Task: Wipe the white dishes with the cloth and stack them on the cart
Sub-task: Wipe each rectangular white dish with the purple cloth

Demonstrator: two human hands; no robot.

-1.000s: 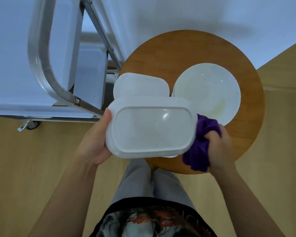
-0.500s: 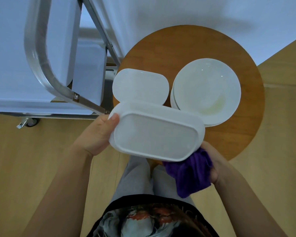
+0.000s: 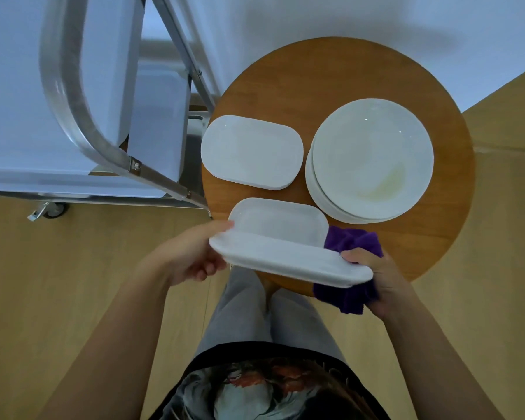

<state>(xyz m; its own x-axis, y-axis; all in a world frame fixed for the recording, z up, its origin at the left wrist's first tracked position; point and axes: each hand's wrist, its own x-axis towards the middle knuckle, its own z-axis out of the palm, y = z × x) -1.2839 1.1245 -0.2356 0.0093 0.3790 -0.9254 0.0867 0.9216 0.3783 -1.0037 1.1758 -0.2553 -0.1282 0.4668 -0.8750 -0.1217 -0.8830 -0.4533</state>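
While the left hand (image 3: pixel 191 256) curls around one short end of a white oblong dish (image 3: pixel 285 253), the right hand (image 3: pixel 376 280) pinches the other end through a bunched purple cloth (image 3: pixel 350 242). Tipped on edge, the dish hangs over the near rim of the round wooden table (image 3: pixel 340 77). Farther in on that table lie a second oblong dish (image 3: pixel 250 151), toward the left, and a stack of round plates (image 3: pixel 372 159), toward the right, the top one showing a yellowish smear. Just left of the table stands the metal cart (image 3: pixel 64 95), no dishes visible on it. Doing this well likely means steadying the dish and dragging the cloth along the whole rim and both faces before stacking.
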